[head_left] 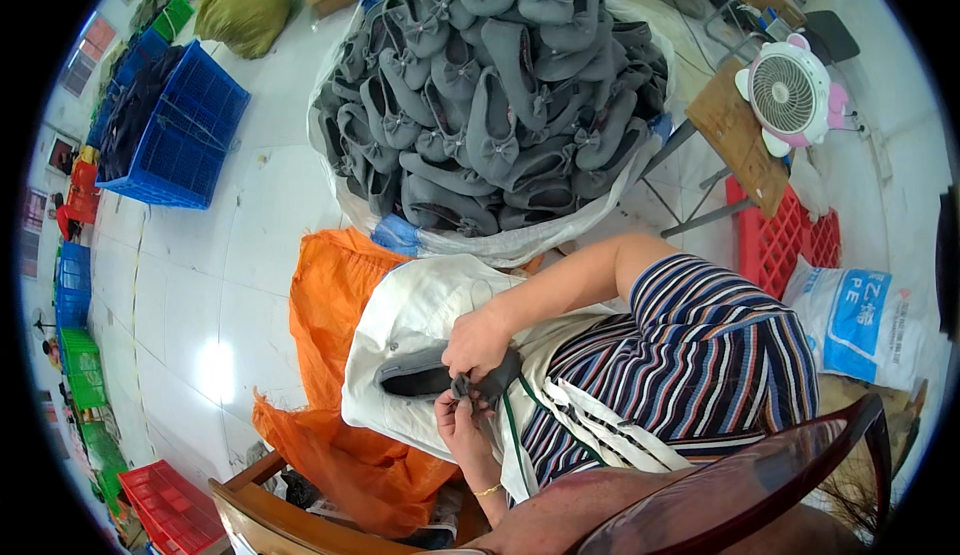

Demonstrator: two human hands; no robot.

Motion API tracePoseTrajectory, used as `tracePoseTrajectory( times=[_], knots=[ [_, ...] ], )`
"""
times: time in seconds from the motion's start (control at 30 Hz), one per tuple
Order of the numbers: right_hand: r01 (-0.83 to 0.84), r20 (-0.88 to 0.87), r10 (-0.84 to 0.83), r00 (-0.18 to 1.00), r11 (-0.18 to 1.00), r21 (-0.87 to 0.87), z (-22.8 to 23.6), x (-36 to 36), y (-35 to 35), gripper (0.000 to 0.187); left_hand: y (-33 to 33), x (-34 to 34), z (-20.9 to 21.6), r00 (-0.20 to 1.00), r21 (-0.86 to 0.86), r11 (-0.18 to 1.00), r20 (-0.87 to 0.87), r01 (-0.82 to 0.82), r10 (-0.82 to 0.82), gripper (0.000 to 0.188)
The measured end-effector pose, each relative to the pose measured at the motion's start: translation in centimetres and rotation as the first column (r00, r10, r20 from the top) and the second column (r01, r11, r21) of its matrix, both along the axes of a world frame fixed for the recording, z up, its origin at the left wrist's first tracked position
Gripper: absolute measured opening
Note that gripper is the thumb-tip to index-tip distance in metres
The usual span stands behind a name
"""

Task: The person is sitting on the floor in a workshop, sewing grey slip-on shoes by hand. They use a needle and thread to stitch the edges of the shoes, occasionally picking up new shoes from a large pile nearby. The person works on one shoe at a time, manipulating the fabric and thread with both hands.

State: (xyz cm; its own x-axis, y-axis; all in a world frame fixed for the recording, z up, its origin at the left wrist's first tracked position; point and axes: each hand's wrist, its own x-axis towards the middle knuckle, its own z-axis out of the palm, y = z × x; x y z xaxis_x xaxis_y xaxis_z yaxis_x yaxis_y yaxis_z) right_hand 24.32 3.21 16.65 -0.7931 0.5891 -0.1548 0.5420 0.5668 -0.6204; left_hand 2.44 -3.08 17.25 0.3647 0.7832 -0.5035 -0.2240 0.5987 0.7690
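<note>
A grey slip-on shoe (403,365) lies on the white cloth (405,310) over my lap, its dark opening facing up and its toe end toward my body. My right hand (478,343) reaches across from above, fingers closed at the shoe's front over a small grey bow (461,387). From below, my left hand (462,429) pinches the same bow between thumb and fingers. The fingers partly cover the bow, so whether it is joined to the shoe I cannot tell. Beyond my lap stands a big white sack (480,247) heaped with similar grey bow shoes (495,135).
Orange sheeting (335,355) hangs beside my lap, near a wooden chair frame (290,525). At the left are a blue crate (185,135) and a red crate (170,505). A small fan (785,93) stands on a wooden stool (735,140) at the right, near a printed sack (855,325).
</note>
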Motion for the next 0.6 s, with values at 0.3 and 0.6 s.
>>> tracePoseTrajectory(
  times=[0.3,0.6],
  knots=[
    [0.373,-0.279,-0.387,0.879,0.922,-0.104,-1.5,-1.9,-2.3,0.027,0.2,0.0,1.0,0.988,0.119,0.984,-0.065,-0.132,0.141,0.01],
    [0.416,-0.484,-0.641,0.596,0.762,-0.496,-1.7,-1.1,-1.0,0.016,-0.1,-1.0,0.0,0.966,0.114,0.993,-0.253,-0.028,0.056,0.008]
  ],
)
